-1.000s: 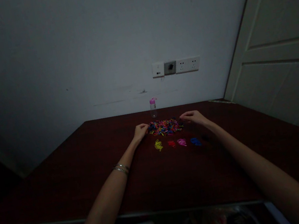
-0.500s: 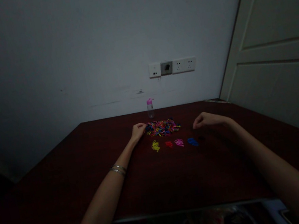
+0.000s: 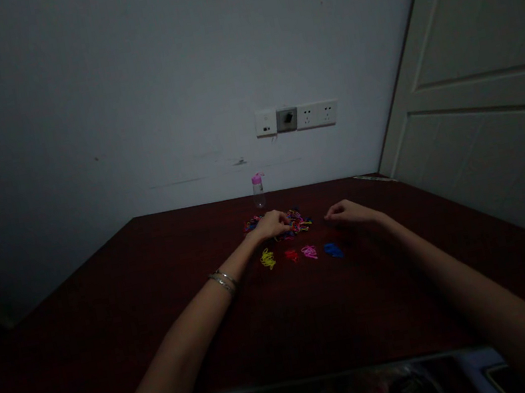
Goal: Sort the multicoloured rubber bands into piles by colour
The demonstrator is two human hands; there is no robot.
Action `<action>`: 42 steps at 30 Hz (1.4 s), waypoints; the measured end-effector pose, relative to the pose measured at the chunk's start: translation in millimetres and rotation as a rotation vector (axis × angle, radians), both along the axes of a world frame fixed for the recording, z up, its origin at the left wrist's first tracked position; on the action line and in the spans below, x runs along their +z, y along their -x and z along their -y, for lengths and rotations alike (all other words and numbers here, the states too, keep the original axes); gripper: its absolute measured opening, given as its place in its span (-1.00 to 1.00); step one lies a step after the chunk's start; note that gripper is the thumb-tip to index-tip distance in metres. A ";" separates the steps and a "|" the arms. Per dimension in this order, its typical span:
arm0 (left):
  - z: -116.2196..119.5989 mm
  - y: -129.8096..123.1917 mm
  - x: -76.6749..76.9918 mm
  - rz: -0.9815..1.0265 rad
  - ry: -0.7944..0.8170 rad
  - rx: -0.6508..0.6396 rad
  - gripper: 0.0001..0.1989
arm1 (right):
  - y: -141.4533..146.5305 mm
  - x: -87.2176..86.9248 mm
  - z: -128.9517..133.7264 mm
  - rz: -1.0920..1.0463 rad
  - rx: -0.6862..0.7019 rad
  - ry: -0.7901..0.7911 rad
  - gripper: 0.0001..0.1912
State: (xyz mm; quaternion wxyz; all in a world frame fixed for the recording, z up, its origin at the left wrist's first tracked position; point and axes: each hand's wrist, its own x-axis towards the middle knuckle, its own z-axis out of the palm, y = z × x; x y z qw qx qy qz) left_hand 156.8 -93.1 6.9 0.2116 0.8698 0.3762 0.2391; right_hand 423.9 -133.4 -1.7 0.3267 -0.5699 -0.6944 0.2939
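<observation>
My left hand (image 3: 272,223) is over a mixed pile of small colourful rubber bands (image 3: 301,222), its fingers curled down and its fingertips at the bands. It hides the middle of the pile, and whatever its fingers grip is too small to tell. To the right of the pile, my right hand (image 3: 344,211) is held low with thumb and fingers pinched together; what is in the pinch cannot be made out. Nearer me lie sorted groups of bands in a row: yellow (image 3: 267,259), red (image 3: 292,255), pink (image 3: 310,252) and blue (image 3: 333,250).
A clear bottle with a pink lid (image 3: 258,192) stands behind the pile on the dark red table (image 3: 266,331). Beyond is a wall with sockets (image 3: 316,115); a pale door (image 3: 486,82) is at the right. Objects lie below the table's front edge.
My left hand has moved right, from the pile's left edge to over its middle. My right hand has come slightly left, nearer the pile. The view has shifted a little.
</observation>
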 end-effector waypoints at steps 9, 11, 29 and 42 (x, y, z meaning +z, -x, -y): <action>2.9 -23.7 -3.1 -0.122 -0.089 0.008 -0.90 | -5.4 -31.1 -13.4 0.010 -0.076 -0.112 -0.66; 1.9 -25.5 -5.4 -0.107 -0.082 0.027 -0.92 | -8.7 -34.0 -13.5 -0.007 -0.083 -0.119 -0.66; 2.1 -14.4 11.0 0.107 0.153 -0.146 -0.85 | -9.2 -37.7 -8.9 -0.058 -0.123 -0.117 -0.68; 19.8 -7.1 13.3 0.021 0.205 -0.286 -0.81 | -9.3 -36.7 -6.4 -0.057 -0.098 -0.128 -0.70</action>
